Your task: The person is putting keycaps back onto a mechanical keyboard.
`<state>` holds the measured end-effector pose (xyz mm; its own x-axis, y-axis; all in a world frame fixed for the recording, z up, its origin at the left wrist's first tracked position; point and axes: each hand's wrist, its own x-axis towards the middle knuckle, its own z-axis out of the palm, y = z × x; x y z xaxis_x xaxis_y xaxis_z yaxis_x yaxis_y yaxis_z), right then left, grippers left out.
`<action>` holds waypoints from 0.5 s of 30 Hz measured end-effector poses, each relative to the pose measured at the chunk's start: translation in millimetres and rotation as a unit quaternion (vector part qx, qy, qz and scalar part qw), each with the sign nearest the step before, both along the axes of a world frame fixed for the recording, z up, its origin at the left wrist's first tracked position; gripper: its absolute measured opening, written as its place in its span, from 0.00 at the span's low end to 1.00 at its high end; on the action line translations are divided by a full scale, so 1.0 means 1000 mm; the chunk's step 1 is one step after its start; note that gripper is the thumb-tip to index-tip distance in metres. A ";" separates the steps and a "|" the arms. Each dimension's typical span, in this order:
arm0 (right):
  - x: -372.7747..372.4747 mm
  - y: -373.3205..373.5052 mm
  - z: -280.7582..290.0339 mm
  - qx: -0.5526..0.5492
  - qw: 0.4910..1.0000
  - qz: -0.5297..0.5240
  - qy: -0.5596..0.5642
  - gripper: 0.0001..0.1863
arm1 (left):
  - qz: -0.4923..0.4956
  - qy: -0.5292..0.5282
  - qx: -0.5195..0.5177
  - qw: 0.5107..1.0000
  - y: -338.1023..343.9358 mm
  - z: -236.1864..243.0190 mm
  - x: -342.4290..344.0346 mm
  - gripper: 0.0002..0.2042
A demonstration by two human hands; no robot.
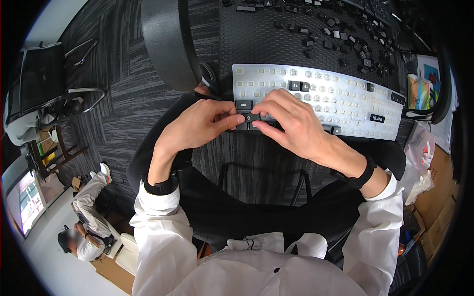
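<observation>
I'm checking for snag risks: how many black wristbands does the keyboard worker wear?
2: one wristband behind the left hand, a second wristband behind the right hand. More could hide under the sleeves.

Black keycap [250, 118] at partly capped keyboard [341, 101]

At ten o'clock, carpet [113, 106] and, farther out, a black chair [42, 71]; between eight and nine, a lit screen [30, 200]; at eight, a seated person [93, 212]; at three, a bag [418, 154], with cardboard [437, 190] close by.
</observation>
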<state>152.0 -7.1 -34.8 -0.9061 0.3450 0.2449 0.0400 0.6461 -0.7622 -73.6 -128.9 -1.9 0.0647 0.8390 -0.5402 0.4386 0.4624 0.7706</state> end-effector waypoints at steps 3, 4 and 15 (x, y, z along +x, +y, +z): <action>0.001 0.000 0.000 -0.001 1.000 0.001 -0.005 0.12 | -0.015 -0.011 -0.002 1.000 0.000 -0.002 -0.002 0.18; 0.001 0.000 0.000 -0.002 1.000 0.004 -0.007 0.12 | -0.014 -0.015 -0.003 1.000 0.000 -0.003 -0.002 0.18; 0.000 -0.001 0.002 -0.021 0.999 -0.012 -0.028 0.13 | 0.015 -0.006 -0.002 1.000 -0.001 -0.005 -0.001 0.18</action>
<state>151.6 -8.6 -32.4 -0.9090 0.3762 0.1794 0.0979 0.6112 -0.7854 -74.6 -129.5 -7.3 0.0454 0.8381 -0.5437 0.4158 0.4790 0.7731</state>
